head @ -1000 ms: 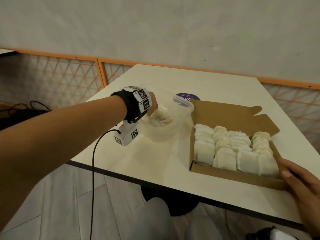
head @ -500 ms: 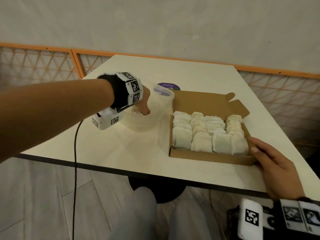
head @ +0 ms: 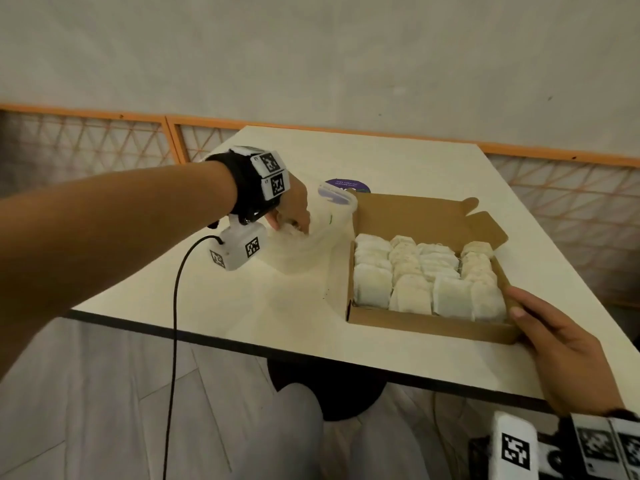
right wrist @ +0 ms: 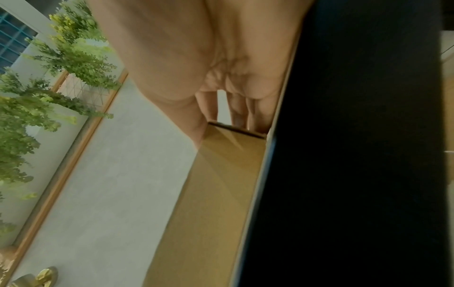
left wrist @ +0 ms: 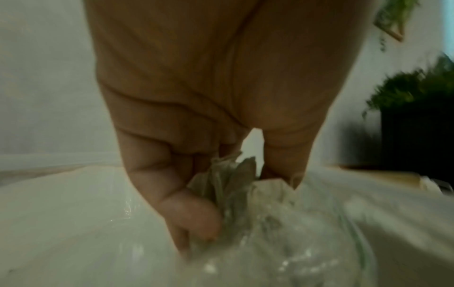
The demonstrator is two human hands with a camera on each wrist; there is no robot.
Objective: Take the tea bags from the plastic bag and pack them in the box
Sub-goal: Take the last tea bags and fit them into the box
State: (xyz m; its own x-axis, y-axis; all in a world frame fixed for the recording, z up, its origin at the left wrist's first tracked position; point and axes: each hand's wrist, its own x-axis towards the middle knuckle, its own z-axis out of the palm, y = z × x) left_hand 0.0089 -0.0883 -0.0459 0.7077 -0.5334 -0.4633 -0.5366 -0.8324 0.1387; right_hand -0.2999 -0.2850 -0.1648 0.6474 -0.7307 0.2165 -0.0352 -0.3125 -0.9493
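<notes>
Here, at left of centre in the head view, the left hand (head: 292, 211) reaches into the clear plastic bag (head: 311, 244) on the pale counter (head: 398, 161); the wrist view shows its fingers (left wrist: 194, 215) curled, pinching tea bags (left wrist: 228, 180). At lower right, the right hand (head: 561, 344) grips the near corner of the cardboard box (head: 426, 325), already nearly full of packed rows. This looks like the pick-up step; next, the pinched bags must lift clear and cross right into the box.
</notes>
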